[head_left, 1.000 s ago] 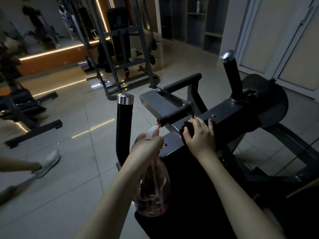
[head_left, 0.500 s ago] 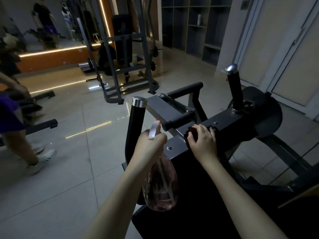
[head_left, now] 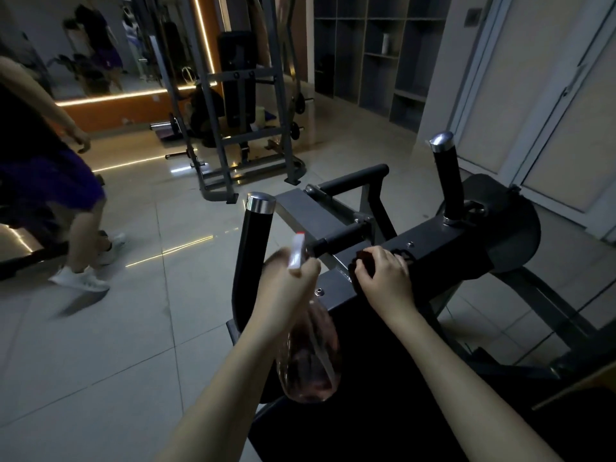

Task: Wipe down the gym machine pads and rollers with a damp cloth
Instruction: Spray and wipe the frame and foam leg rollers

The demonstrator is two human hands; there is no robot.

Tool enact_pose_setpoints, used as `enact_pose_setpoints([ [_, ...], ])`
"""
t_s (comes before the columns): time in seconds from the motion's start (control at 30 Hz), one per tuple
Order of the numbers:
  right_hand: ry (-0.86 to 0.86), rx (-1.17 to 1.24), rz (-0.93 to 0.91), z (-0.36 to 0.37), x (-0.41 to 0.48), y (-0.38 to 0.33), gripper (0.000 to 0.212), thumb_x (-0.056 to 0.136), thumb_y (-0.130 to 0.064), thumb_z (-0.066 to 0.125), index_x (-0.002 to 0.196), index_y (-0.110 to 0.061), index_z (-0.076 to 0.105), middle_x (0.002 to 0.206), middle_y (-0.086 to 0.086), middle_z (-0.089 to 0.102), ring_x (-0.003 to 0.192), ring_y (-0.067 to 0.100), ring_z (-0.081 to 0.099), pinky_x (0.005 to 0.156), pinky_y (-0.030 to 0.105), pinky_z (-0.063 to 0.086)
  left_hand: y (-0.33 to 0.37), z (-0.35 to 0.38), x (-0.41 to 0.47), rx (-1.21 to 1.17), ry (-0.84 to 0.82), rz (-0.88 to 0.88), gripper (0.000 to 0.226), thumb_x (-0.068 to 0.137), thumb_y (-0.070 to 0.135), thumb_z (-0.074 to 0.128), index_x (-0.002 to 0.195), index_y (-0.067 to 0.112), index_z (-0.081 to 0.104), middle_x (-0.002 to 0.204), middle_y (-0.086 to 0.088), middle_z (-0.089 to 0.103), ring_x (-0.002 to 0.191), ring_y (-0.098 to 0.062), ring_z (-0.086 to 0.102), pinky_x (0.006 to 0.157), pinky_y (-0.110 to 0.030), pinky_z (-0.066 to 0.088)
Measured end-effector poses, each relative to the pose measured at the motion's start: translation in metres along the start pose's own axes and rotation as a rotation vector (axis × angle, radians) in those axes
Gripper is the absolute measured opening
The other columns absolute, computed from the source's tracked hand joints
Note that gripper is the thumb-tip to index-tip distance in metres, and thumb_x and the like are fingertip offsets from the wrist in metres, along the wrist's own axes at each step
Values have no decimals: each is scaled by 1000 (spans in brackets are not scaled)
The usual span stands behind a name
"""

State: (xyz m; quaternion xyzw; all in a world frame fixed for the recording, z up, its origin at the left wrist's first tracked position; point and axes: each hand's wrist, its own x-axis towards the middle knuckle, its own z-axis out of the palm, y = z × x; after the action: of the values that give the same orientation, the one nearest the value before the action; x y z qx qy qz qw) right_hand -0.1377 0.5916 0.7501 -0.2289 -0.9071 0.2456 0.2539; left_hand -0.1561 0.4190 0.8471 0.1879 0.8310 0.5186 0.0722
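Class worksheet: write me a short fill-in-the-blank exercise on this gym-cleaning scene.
The left hand grips a ____ bottle.
The right hand holds a dark ____ against the machine frame.
____ upright handles with shiny caps rise from the machine.
The passer-by wears ____ shoes.
Missing words: spray; cloth; two; white.

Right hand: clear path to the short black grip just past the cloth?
Probably yes. The right hand holds the cloth just short of that grip, nothing between them. The spray bottle in the left hand hangs close beside.
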Motion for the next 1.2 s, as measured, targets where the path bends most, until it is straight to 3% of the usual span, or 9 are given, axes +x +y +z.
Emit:
enact_pose_setpoints([
  [0.2, 28, 245, 69, -19, 32, -11, 21, 93, -21, 56, 107, -6, 63, 101, 14, 66, 96, 26, 60, 71, 20, 36, 16, 0, -2, -50, 89, 193, 19, 85, 10, 53, 79, -8, 52, 68, -16, 52, 58, -25, 44, 54, -37, 37],
  [0.33, 64, 328, 11, -15, 46, -29, 26, 94, -23, 55, 113, -6, 61, 106, 13, 65, 99, 24, 60, 77, 19, 38, 22, -7, 11, -64, 150, 248, 27, 78, 16, 50, 81, -11, 49, 73, -26, 54, 58, -31, 44, 51, -40, 37],
  [0.47, 108, 377, -117, -6, 65, -52, 34, 96, -33, 48, 120, -11, 57, 115, 10, 61, 106, 22, 55, 84, 26, 40, 19, -1, 18, 54, 231, 312, 18, 81, 18, 47, 74, 2, 50, 62, -10, 51, 52, -19, 45, 47, -30, 36],
  [0.57, -204, 96, -251, 22, 64, -58, 39, 95, -41, 40, 126, -20, 50, 133, 3, 50, 127, 21, 39, 109, 41, 26, 17, 1, 22, 108, 273, 335, 16, 78, 21, 45, 75, 6, 50, 64, -8, 52, 56, -20, 48, 49, -30, 36],
  [0.67, -287, -183, -412, 47, 52, -47, 44, 91, -43, 42, 128, -19, 47, 131, 2, 53, 129, 18, 40, 115, 37, 11, 15, 2, 20, 62, 296, 341, 16, 76, 18, 46, 76, 3, 50, 69, -13, 54, 60, -25, 51, 52, -35, 40],
  [0.83, -344, -65, -379, 35, 77, -52, 33, 94, -38, 42, 107, -9, 50, 105, 12, 63, 101, 30, 56, 88, 37, 38, 13, 3, 21, 117, 318, 362, 13, 79, 15, 46, 82, 4, 53, 73, -10, 57, 65, -19, 56, 56, -32, 45],
  [0.93, -313, -7, -268, 36, 83, -64, 28, 96, -34, 44, 107, -8, 48, 101, 15, 63, 97, 33, 57, 76, 35, 38, 12, 2, 22, 137, 324, 364, 7, 82, 11, 48, 82, 7, 53, 71, -6, 56, 66, -15, 54, 57, -26, 45],
  [1.1, -407, 83, -417, 35, 69, -40, 33, 87, -32, 54, 117, -19, 55, 117, 3, 62, 116, 21, 51, 111, 34, 19, 11, 2, 21, 94, 316, 350, 17, 77, 18, 46, 84, 5, 54, 75, -5, 58, 67, -14, 56, 56, -28, 46],
  [1.2, -425, 144, -443, 28, 64, -28, 34, 87, -23, 61, 120, -21, 56, 127, -1, 57, 124, 16, 45, 115, 33, 13, 9, 2, 21, 50, 304, 323, 18, 76, 18, 47, 87, 6, 55, 77, -5, 58, 67, -14, 54, 57, -30, 46],
])
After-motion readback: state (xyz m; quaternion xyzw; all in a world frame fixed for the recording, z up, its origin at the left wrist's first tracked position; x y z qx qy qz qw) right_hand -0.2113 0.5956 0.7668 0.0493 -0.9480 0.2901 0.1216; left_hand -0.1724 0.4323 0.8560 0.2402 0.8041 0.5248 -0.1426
